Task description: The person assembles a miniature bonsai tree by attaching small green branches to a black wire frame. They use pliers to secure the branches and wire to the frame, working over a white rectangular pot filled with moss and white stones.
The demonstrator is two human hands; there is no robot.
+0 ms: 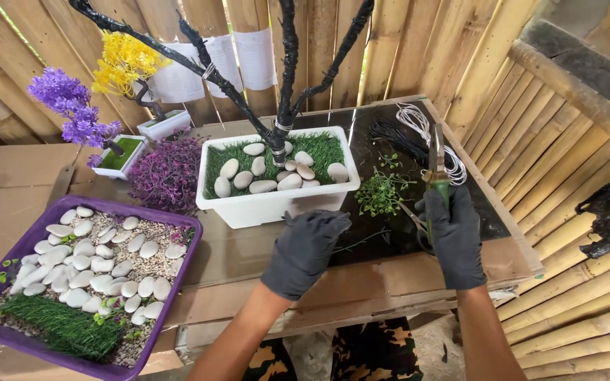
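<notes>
Both my hands wear dark grey gloves. My right hand (453, 236) grips green-handled pliers (437, 164) upright over the dark tabletop (361, 123), beside a small heap of green sprigs (383, 192). My left hand (306, 248) hovers with curled fingers just in front of a white rectangular planter (277, 201); whether it pinches a thin sprig I cannot tell. The planter holds fake grass, white pebbles and a black wrapped tree trunk (280, 106) with bare branches.
A purple tray (178, 264) of pebbles, gravel and fake grass lies at the left on cardboard. Small pots with purple flowers (72, 106), yellow flowers (125, 60) and a purple bush (167, 173) stand behind it. Coiled white wire (425, 130) and black wire lie at the back right. Bamboo walls surround the table.
</notes>
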